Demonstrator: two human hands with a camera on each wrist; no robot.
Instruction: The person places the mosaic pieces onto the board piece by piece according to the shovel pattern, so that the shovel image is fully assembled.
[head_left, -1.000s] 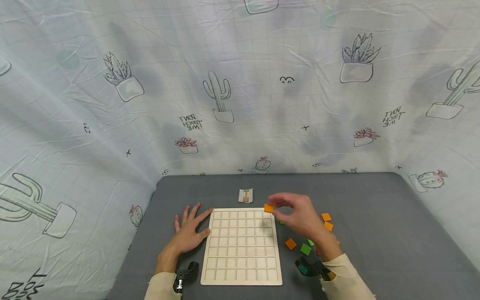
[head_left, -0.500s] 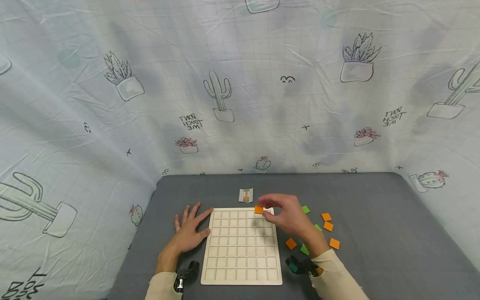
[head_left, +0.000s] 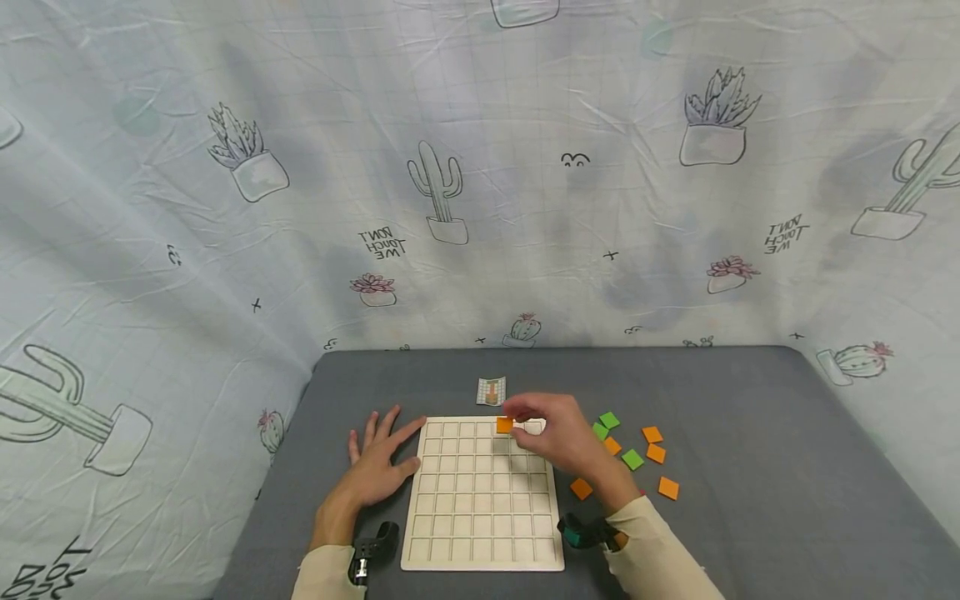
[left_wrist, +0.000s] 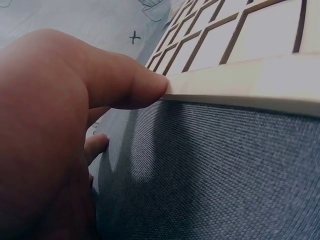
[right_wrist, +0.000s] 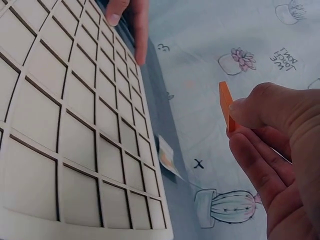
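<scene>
Placing, seemingly | your right hand [head_left: 557, 429] pinches tile [head_left: 504, 426] over board [head_left: 483, 503] | left hand [head_left: 377, 472], spread, touches board | next, likely: align, lower

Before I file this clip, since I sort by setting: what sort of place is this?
Probably a makeshift filming booth: cactus-print cloth hangs behind and to both sides of a gray table, and black gear sits at both wrists. No wider room shows, so I can't be sure.
</scene>
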